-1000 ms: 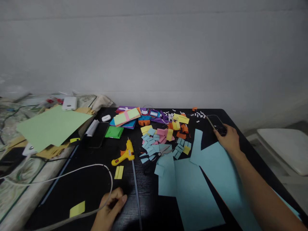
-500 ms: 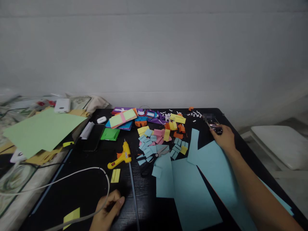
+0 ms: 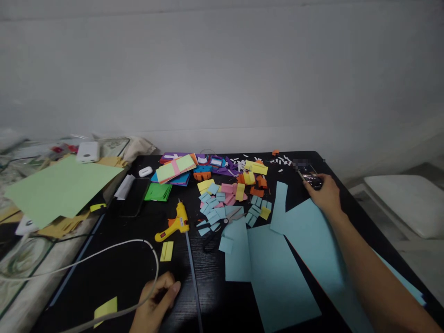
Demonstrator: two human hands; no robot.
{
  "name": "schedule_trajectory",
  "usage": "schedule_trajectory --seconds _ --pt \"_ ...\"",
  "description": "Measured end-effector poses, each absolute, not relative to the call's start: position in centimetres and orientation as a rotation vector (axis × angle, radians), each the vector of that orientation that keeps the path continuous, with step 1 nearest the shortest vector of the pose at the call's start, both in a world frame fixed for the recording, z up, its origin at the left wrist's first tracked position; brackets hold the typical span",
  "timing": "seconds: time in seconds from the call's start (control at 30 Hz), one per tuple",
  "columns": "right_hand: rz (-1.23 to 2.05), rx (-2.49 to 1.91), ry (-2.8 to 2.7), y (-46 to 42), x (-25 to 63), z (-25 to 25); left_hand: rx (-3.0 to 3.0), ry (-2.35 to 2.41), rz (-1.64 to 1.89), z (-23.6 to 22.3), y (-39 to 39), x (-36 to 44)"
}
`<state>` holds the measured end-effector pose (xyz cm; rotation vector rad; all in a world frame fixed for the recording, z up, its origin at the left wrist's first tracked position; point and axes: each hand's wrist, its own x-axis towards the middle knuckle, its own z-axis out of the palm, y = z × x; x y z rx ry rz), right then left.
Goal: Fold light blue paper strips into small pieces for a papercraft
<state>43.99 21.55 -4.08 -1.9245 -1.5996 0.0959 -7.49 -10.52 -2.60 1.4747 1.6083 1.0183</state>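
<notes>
At the far right end of the black table, my right hand point(image 3: 325, 196) is closed around a phone point(image 3: 310, 177) with a lit screen; part of the picture there is blurred out. Below my right forearm lie large light-blue paper sheets point(image 3: 280, 273). My left hand point(image 3: 155, 296) rests near the front edge, fingers loosely curled and thumb alongside, with nothing seen in it. A white cable point(image 3: 154, 259) passes over that hand. Beyond it are a small folded yellow paper piece point(image 3: 167, 251) and a yellow glue gun point(image 3: 177, 224), with a long grey-blue strip point(image 3: 193, 277) running toward the front.
Scissors point(image 3: 226, 221) lie among small folded blue papers point(image 3: 211, 206). Pink, orange and yellow pieces sit behind them. A dark phone point(image 3: 135, 198), green papers point(image 3: 157, 192) and a white case point(image 3: 145, 171) are at the left. A white stool point(image 3: 405, 203) stands right of the table.
The camera view has shifted slightly. The phone's screen shows a little more in my right hand, which stays at the far right. My left hand has hardly moved.
</notes>
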Motion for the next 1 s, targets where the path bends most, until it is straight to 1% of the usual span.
schedule_trajectory --seconds 0.17,0.3,0.4,0.5,0.6,0.73,0.9,1.0 --pt "0.099 -1.914 -1.567 21.2 43.5 -3.2 1.503 1.631 0.956 -2.5 -10.7 -7.3" --pt "-0.009 -1.831 -1.537 20.4 42.4 -1.4 1.44 1.686 0.912 -2.8 -11.1 -6.6" --pt "-0.073 -1.744 -1.577 18.5 40.2 0.6 1.374 1.708 0.903 -3.0 -11.1 -6.0" --pt "-0.035 -1.681 -1.6 15.0 36.6 2.3 1.323 1.651 0.925 -2.8 -10.8 -5.4" --pt "0.246 -1.569 -1.637 10.5 32.3 3.0 1.332 1.474 1.002 -2.0 -10.0 -4.9" --pt "0.8 -1.322 -1.836 5.1 27.7 3.1 1.384 1.272 1.033 -0.7 -8.7 -4.0" --pt "1.185 -0.995 -1.948 1.4 24.4 4.3 1.389 1.383 1.013 0.2 -8.0 -2.5" --pt "1.352 -0.805 -1.984 0.4 23.3 5.2 1.479 1.392 0.996 0.5 -8.0 -1.6"
